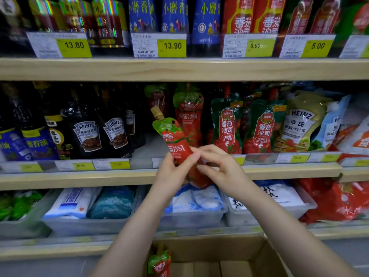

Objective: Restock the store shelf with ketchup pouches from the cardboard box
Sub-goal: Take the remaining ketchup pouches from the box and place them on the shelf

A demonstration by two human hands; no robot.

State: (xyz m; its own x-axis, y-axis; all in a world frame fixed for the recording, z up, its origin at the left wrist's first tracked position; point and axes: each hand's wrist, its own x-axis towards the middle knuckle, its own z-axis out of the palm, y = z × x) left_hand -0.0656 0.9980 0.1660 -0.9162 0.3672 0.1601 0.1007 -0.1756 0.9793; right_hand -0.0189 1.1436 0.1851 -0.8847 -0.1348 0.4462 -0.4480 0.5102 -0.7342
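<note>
Before the middle shelf (83,177), the left hand (171,172) has its grip clamped on the lower part of a ketchup pouch (175,144), tilted spout-left. The right hand (219,168) pinches the pouch's lower right edge. Below, the cardboard box (235,254) holds another pouch (159,262).

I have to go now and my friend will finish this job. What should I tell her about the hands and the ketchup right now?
Left hand: grips the lower part of one ketchup pouch, which tilts with its spout up and to the left.
Right hand: fingers curled on the same pouch from the right.
The pouch is in front of the middle shelf, not yet set down.
Done: matching pouches already stand on that shelf, behind the held one.
Left: stand this pouch with them, then take the pouch visible in the cardboard box below. Whether the box holds more cannot be seen.
</note>
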